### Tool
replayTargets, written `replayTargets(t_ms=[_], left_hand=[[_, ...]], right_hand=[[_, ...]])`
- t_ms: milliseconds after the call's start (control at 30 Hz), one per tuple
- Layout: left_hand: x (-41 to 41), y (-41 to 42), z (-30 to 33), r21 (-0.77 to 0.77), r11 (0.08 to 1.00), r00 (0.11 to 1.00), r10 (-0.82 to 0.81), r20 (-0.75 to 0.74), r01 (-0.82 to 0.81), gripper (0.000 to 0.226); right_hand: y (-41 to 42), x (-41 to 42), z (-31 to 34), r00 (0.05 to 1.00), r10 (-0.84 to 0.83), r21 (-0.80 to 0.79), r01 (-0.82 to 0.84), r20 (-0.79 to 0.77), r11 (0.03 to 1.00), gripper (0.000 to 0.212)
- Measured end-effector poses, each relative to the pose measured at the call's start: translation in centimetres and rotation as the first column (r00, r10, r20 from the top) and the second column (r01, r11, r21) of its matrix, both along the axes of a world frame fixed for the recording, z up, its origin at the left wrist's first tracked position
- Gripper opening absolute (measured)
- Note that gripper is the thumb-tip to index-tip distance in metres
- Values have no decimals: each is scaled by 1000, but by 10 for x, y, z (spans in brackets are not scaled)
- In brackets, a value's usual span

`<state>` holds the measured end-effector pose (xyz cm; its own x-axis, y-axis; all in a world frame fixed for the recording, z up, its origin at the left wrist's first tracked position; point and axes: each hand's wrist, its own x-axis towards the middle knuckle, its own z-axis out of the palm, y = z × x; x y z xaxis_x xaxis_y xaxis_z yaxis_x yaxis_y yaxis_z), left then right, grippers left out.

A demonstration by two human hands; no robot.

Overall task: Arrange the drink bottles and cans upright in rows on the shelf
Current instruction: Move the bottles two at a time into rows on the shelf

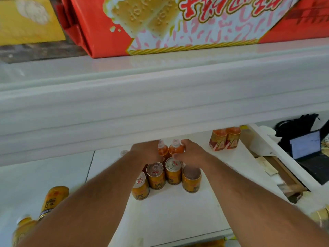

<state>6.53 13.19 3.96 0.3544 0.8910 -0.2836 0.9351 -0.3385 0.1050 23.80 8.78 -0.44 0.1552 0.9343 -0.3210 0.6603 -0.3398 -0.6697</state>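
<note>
Fingers [179, 155] grip orange-filled bottle [176, 148].

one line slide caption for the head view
Both hands reach past four upright gold cans to orange bottles on the white shelf.

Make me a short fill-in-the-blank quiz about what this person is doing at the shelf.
1. Both hands reach to the two orange ____ behind the cans.
2. Nearest the hands, ____ gold cans stand upright.
3. The big biscuit box on the upper shelf is mostly ____.
4. The laptop sits to the person's ____.

Missing words: bottles; four; red; right
</note>
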Motion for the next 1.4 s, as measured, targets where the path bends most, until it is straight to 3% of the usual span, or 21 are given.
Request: replayTargets(t_ms=[133, 367, 433, 533, 733, 933, 1100, 1300, 1400], left_hand=[[7, 2, 0, -85, 996, 1000, -15, -17, 14, 42], [8, 3, -2, -66, 997, 999, -46, -3, 46, 30], [6, 5, -4, -20, 999, 1000, -27, 6, 27, 31], [5, 6, -6, 29, 1000, 1000, -9, -12, 9, 51], [3, 6, -4, 70, 997, 997, -18, 79, 12, 54], [2, 9, 9, 50, 999, 977, 7, 214, -18, 37], [-1, 14, 20, -33, 996, 922, 88, 377, -82, 41], [-5, -14, 38, 95, 994, 823, -9, 567, -55, 28], [-8, -37, 47, 143, 990, 761, -82, 643, -15, 19]], right_hand=[[10, -6, -6, 999, 35, 31, -35, -3, 999, 38], [11, -8, -4, 1000, 21, 73, -20, -14, 997, 18], [9, -8, -3, 1000, 11, 87, -10, -9, 996, 19], [6, -8, -2, 1000, 7, 95, -7, 3, 995, 23], [0, -6, -2, 999, -7, 179, -1, 45, 984, 20], [2, -1, 21, 992, -97, 279, 71, 81, 958, 22], [-6, 7, 50, 980, -184, 373, 144, 74, 916, 27], [-28, 6, 73, 972, -222, 463, 161, 80, 872, 36], [-45, 2, 85, 977, -200, 492, 140, 72, 859, 29]])
